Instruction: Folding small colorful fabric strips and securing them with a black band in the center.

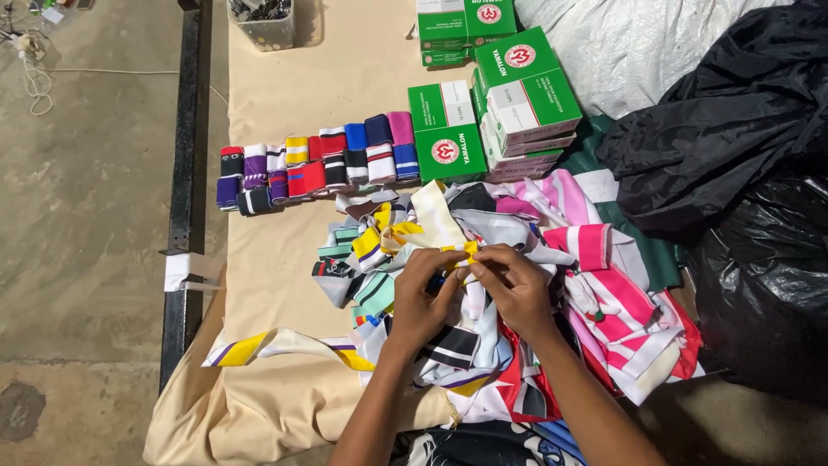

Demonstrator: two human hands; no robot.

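Note:
Both my hands meet over a heap of striped fabric strips (526,285) on a table covered in beige cloth (285,259). My left hand (424,293) and my right hand (515,280) pinch the same yellow-and-white strip (431,226), which runs up and left from my fingers. The strip's end sits between my fingertips, partly hidden. Pink, white, teal, red and black pieces lie tangled under my wrists.
A row of rolled striped bands (319,164) lies behind the heap. Green and white boxes (509,95) are stacked at the back. Black plastic bags (742,173) and a white sack (630,43) crowd the right. A black metal rail (184,173) edges the table's left; a clear container (263,24) stands far back.

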